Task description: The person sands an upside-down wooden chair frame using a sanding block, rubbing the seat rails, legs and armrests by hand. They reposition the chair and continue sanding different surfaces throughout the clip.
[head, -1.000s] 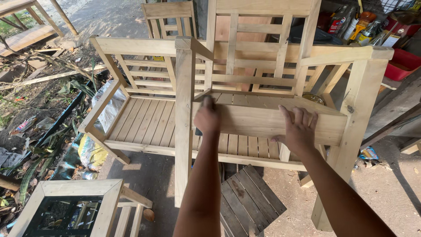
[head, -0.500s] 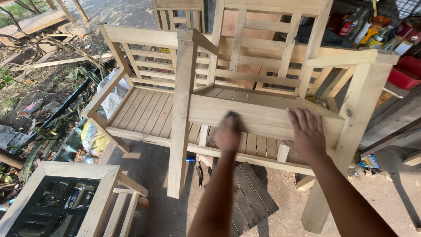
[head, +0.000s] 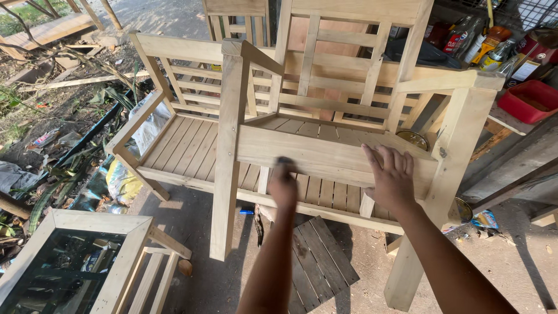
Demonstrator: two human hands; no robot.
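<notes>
An unfinished pale wooden chair (head: 228, 145) stands in front of me, its wide front rail (head: 325, 156) facing me. My left hand (head: 284, 186) rests against the lower edge of that rail near its middle. It is blurred by motion, with a dark smear at the fingertips, so I cannot tell what it holds. My right hand (head: 390, 177) lies flat on the rail's right part, fingers spread and holding nothing. Both forearms reach in from the bottom of the view.
A slatted wooden bench (head: 180, 145) stands behind the chair on the left. A glass-topped wooden table (head: 125, 256) is at the lower left. A slatted panel (head: 317, 261) lies on the ground under the chair. A red tub (head: 532, 99) and bottles (head: 482, 43) sit at the right; debris litters the left.
My left hand has slid down and to the right along the front rail and is now blurred. My right hand has stayed on the rail's right part. The view has shifted closer.
</notes>
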